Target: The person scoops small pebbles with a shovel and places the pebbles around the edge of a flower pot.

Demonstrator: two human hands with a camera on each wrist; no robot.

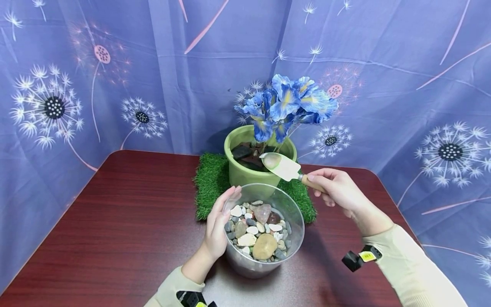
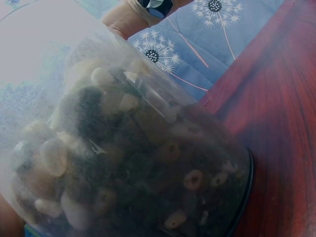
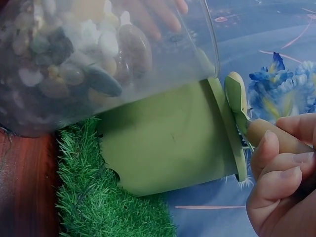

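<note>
Fingers of our right hand (image 1: 337, 189) grasp a wood-handled silver metal trowel (image 1: 285, 168), blade over the round green plastic-looking pot (image 1: 249, 177), frame centre. Our left hand (image 1: 218, 228) rests straight fingers against the clear cylindrical container (image 1: 251, 269) of mixed stone pebbles (image 1: 252, 230), lower centre. We advise tipping the blade low, inside the pot's rim.

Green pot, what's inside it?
Inside the pot are dark and brown pieces, with blue flowers rising from among them. The trowel blocks the view of part of the right side, and anything beneath the top layer is hidden.
</note>
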